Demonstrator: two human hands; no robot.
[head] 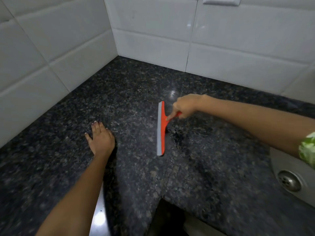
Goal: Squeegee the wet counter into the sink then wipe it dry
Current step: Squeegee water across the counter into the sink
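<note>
An orange squeegee [162, 128] with a grey rubber blade rests on the dark speckled granite counter [136, 92], its blade running near to far. My right hand [185, 106] is shut on its short handle, index finger stretched along the orange head. My left hand [101, 137] lies flat on the counter to the left of the squeegee, fingers spread, holding nothing. The steel sink [286, 169] with its drain [289, 182] shows at the lower right edge.
White tiled walls [153, 31] meet in a corner behind the counter, closing it on the left and at the back. The counter's front edge has a notch at the bottom centre. A green patterned sleeve [307, 147] shows on my right arm.
</note>
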